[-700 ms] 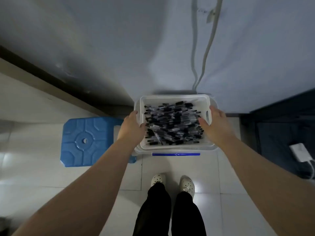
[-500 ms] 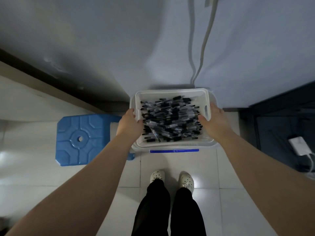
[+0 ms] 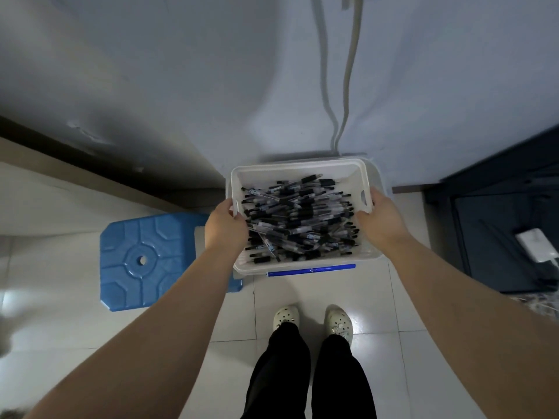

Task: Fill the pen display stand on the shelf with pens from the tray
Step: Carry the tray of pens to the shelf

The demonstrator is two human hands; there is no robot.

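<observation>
You have the white plastic tray (image 3: 298, 168) gripped at both short ends, your left hand (image 3: 225, 228) at its 9 o'clock and your right hand (image 3: 379, 219) at its 3 o'clock beside the handle cut-out. Each thumb hooks over the rim. The other fingers wrap the outer wall and go underneath, so you cannot tell how far apart they are. Holding opposite ends seems meant to keep the load level, which matters because the pens (image 3: 299, 219) lie in a loose, crisscrossed heap that would slide if one end dipped.

Just under the tray, at its 6 o'clock, shows a white bin with a blue strip (image 3: 311, 270). Whether the tray touches it cannot be told. A blue plastic stool (image 3: 142, 261) stands at 8 o'clock, near your left forearm, and a dark cabinet (image 3: 499, 222) at 3 o'clock. A cable (image 3: 348, 86) runs up the wall at 12 o'clock.

Neither the pen display stand nor the shelf is in view, so I judge you are at the carrying step, with no pens placed yet. Mind the stool as you turn
</observation>
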